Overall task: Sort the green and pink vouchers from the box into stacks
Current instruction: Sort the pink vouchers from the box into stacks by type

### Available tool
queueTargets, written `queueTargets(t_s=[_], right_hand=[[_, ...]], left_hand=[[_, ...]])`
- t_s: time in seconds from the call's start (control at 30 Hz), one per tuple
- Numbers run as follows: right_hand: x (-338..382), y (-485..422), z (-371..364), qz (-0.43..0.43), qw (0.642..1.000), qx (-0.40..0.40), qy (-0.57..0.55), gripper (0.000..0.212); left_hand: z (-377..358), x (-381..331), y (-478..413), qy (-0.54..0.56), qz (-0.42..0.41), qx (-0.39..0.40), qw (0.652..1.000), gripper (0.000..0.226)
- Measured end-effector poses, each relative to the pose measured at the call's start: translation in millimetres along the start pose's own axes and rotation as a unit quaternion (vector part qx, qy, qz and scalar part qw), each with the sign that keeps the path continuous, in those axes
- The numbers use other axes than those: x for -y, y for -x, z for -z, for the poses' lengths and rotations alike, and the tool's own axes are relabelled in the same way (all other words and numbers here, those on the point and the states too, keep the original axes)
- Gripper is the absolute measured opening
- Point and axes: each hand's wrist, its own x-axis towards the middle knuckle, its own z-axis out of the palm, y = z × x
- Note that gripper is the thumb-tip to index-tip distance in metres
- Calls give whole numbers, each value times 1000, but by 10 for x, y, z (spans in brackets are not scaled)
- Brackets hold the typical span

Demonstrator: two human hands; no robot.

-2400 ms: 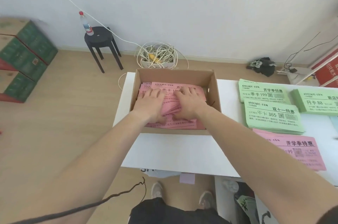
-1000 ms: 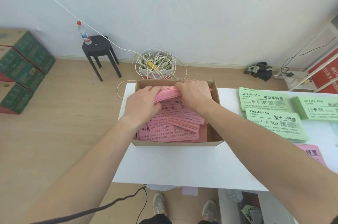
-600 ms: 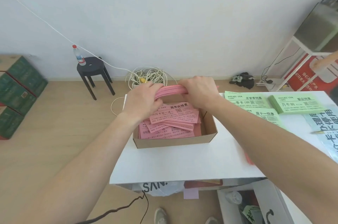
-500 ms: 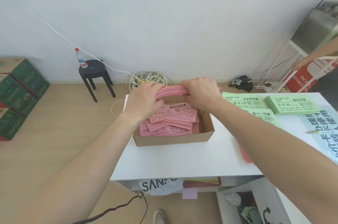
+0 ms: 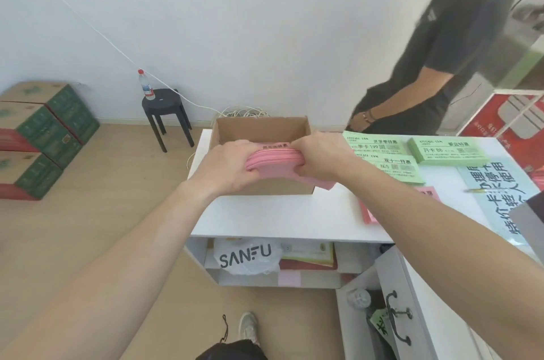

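A thick bundle of pink vouchers (image 5: 275, 164) is held above the near side of the cardboard box (image 5: 262, 130). My left hand (image 5: 232, 165) grips its left end and my right hand (image 5: 321, 161) grips its right end. The bundle bows slightly and hides the box's inside. To the right on the white table (image 5: 279, 218) lie three green voucher stacks (image 5: 379, 144), (image 5: 447, 150), (image 5: 397, 169). A pink stack (image 5: 371, 212) lies nearer me, mostly hidden under my right forearm.
A person in dark clothes (image 5: 435, 59) stands behind the table's far right. A pale blue printed sheet (image 5: 500, 183) with a pen lies at the right. A black stool (image 5: 164, 112) with a bottle, green cartons (image 5: 38, 136) and coiled cable (image 5: 244, 112) occupy the floor. Shelves below hold a plastic bag (image 5: 247, 256).
Both hands gathered the pink vouchers inside the box and lifted a bundle up and toward me. My view rose, bringing a standing person into sight at the right.
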Motion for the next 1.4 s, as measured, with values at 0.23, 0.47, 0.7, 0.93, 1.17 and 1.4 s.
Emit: queueTargets(t_s=[0.23,0.47,0.7,0.93,1.17,1.4], right_hand=[[100,94,-669,3,997,71,-20,11],[31,-72,-1216,-44,985,158,-57,11],[-39,-130,-1447,-59,983,159,-75,12],[-170,84,-1532,-120,977,149,-92,19],[-349,375,-1612,-246,937,110,-222,23],[-497,634,-1817,-290,820,24,-492,33]], left_hand=[[-638,85,193,43,29,74,996,38],[-1170,291,-46,54,48,154,986,49],[-1307,430,-150,98,72,139,983,47],[-1408,499,35,194,157,62,966,36],[-1485,424,216,338,244,0,909,43],[-1540,398,219,403,280,5,871,44]])
